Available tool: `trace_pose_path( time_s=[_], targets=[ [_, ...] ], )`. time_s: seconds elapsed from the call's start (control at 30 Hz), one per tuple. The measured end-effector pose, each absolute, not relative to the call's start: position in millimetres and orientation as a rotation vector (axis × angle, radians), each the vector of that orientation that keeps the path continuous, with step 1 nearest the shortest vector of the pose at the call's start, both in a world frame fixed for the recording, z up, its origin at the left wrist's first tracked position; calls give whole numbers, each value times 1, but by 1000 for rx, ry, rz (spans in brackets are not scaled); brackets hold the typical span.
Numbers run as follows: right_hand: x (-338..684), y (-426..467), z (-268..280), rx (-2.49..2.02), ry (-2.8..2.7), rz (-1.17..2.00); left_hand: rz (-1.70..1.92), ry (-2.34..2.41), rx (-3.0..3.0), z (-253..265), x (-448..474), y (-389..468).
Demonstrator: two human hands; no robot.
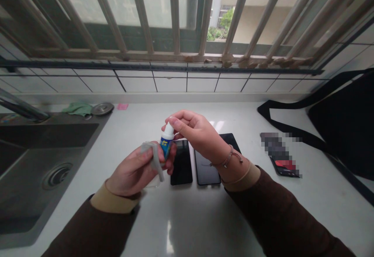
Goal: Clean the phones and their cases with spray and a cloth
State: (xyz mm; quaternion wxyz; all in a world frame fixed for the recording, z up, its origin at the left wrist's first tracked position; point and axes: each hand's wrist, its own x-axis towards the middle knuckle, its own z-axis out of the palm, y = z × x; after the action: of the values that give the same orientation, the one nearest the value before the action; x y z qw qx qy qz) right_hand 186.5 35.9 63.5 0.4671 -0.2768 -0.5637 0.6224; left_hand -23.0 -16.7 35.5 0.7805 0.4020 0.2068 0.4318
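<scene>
My left hand is wrapped round a small bottle with a blue label and a white tapered top. A folded grey cloth is tucked in the same hand, under the thumb. My right hand reaches across from the right, its thumb and fingers closed about the bottle's white top. The bottle is held slightly tilted above the counter. Below the hands lie a black phone and, beside it, a larger dark tablet, partly hidden by my right wrist.
A sink with a faucet is on the left. A green cloth, a metal strainer lid and a pink piece lie near its back edge. At right are a partly blurred phone and a black bag with straps.
</scene>
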Motion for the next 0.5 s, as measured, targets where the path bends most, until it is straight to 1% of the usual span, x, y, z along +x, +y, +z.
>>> trace_pose_path(
  time_s=[0.1, 0.2, 0.4, 0.5],
  targets=[
    [184, 39, 62, -785, -1340, 1352, 964, 599, 893, 29, -21, -16],
    [182, 39, 60, -819, -1342, 1292, 959, 610, 918, 25, -20, -15],
    [179, 33, 56, -641, -1441, 1517, 1017, 508, 852, 30, -18, -17],
    [178, 32, 53, -635, -1469, 1587, 1025, 501, 835, 32, -17, -18]
  ],
)
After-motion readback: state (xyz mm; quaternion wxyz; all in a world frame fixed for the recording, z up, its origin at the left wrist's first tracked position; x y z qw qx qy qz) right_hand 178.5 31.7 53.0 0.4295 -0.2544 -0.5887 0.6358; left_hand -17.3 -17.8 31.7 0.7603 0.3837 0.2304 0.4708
